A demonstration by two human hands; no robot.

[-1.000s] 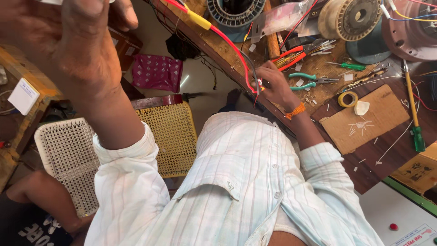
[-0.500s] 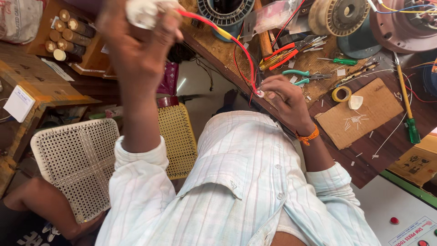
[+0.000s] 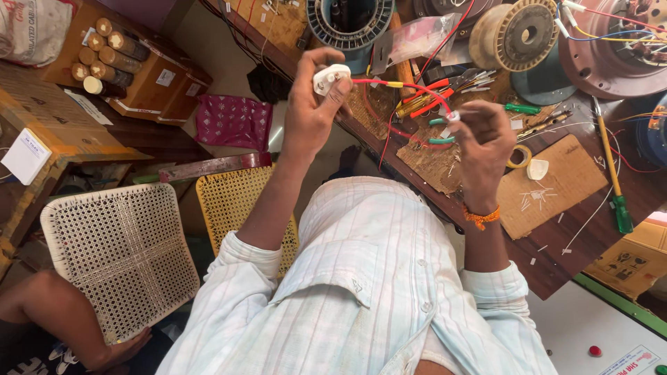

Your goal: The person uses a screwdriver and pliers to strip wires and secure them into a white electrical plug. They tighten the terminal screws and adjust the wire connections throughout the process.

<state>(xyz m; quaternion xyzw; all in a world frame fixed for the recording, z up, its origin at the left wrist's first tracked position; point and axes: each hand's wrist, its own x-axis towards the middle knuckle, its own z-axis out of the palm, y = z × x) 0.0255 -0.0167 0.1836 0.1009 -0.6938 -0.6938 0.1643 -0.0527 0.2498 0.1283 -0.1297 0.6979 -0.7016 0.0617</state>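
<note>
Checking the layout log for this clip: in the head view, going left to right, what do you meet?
White cane seat → yellow cane seat → left hand holding a white plug → red wire → right hand → tape roll → green-handled screwdriver.

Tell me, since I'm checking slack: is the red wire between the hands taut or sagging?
Slack, in a loose arch. The red wire curves from the white plug in the left hand over to the right hand.
</note>
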